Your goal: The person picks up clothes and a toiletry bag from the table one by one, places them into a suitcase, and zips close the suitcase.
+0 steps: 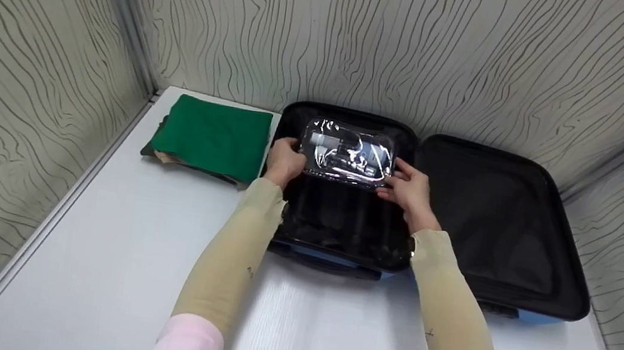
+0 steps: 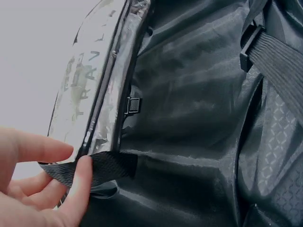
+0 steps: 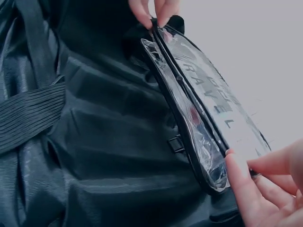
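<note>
A clear toiletry pouch (image 1: pixel 348 151) with black trim is held over the far part of the open suitcase's left half (image 1: pixel 341 227). White and dark items show through its plastic, and the lettering "TRAVEL" is on its side in both wrist views. My left hand (image 1: pixel 284 162) pinches the pouch's left end, thumb and finger at a black fabric tab (image 2: pixel 113 169). At the opposite end, my right hand (image 1: pixel 410 193) pinches the corner between thumb and fingers. The pouch (image 3: pixel 191 94) stands tilted against the black lining (image 3: pixel 109 156); whether it bears on the suitcase floor I cannot tell.
The suitcase's other half (image 1: pixel 498 223) lies open on the right, black inside with a blue shell. Folded cloths, a green one (image 1: pixel 215 135) on top, lie at the left on the white table (image 1: pixel 115 251). Patterned panels (image 1: pixel 330 33) stand behind. A lining strap (image 2: pixel 279 64) carries a buckle.
</note>
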`<state>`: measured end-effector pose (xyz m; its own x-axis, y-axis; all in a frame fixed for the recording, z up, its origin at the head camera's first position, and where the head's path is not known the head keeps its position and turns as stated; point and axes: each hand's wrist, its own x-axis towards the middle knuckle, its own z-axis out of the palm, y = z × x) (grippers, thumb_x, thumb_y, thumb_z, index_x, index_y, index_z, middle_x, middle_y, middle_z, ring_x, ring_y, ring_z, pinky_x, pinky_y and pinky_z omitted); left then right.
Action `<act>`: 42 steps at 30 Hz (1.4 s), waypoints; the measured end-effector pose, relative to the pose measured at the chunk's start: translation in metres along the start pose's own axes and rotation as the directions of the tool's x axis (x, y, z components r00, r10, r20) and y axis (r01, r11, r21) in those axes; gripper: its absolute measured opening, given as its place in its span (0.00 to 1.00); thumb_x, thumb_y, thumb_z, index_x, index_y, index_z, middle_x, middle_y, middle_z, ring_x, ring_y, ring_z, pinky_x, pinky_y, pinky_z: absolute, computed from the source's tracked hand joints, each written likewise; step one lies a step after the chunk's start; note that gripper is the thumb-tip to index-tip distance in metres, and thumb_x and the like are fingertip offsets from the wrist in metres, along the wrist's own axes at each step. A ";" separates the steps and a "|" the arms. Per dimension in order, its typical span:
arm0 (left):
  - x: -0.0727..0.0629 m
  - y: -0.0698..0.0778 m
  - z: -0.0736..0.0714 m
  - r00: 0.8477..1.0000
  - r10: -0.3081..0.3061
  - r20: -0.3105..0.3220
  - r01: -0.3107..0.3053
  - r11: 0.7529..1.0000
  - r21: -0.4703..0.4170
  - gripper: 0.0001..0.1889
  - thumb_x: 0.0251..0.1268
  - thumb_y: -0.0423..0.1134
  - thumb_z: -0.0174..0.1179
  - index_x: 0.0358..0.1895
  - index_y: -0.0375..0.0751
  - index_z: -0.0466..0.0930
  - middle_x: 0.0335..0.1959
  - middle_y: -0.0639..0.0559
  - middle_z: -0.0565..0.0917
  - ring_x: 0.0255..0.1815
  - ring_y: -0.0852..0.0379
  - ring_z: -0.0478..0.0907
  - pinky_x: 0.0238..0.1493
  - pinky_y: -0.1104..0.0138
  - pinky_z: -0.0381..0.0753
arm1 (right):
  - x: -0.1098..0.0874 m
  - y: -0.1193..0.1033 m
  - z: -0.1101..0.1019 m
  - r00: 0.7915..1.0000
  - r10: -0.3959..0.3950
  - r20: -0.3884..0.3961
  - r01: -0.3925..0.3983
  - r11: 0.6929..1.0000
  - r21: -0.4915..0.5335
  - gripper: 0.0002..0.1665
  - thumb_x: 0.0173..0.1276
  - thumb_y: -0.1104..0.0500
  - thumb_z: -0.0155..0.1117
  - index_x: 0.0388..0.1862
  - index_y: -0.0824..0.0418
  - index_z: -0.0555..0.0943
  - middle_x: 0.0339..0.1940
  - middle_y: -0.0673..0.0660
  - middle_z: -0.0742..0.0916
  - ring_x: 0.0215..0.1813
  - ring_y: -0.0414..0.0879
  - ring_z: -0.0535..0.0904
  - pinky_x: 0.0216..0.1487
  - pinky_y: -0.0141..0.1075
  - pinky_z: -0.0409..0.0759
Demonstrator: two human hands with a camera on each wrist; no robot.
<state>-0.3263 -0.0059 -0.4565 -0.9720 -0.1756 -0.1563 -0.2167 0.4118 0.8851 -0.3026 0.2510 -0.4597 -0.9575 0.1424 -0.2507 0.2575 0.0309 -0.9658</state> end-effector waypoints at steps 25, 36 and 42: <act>0.009 -0.011 0.014 0.984 0.041 0.175 -0.023 0.995 -0.102 0.37 0.67 0.29 0.53 0.79 0.30 0.53 0.78 0.36 0.60 0.78 0.45 0.56 0.75 0.62 0.55 | 0.013 0.014 0.018 0.998 0.064 -0.019 -0.063 0.995 0.076 0.47 0.67 0.82 0.41 0.84 0.63 0.50 0.75 0.69 0.68 0.46 0.47 0.81 0.53 0.36 0.82; 0.007 -0.011 0.014 0.959 0.087 0.271 -0.072 0.995 -0.063 0.44 0.63 0.29 0.56 0.79 0.24 0.43 0.81 0.31 0.46 0.81 0.43 0.43 0.77 0.63 0.44 | 0.006 0.008 0.024 0.980 0.123 0.154 -0.117 0.992 -0.045 0.49 0.77 0.69 0.53 0.84 0.63 0.36 0.77 0.70 0.63 0.71 0.59 0.68 0.70 0.46 0.68; 0.008 -0.004 0.003 0.957 0.097 0.273 -0.094 0.995 -0.022 0.42 0.68 0.33 0.54 0.81 0.28 0.44 0.82 0.33 0.41 0.82 0.41 0.38 0.78 0.60 0.41 | 0.001 0.000 0.027 0.980 0.139 0.141 -0.125 0.987 -0.101 0.50 0.79 0.56 0.56 0.84 0.65 0.36 0.78 0.69 0.62 0.75 0.61 0.64 0.70 0.47 0.68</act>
<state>-0.3335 -0.0059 -0.4630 -0.9761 0.1160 -0.1837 -0.1221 0.4063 0.9056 -0.3071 0.2244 -0.4617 -0.9212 0.0044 -0.3891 0.3871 0.1122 -0.9152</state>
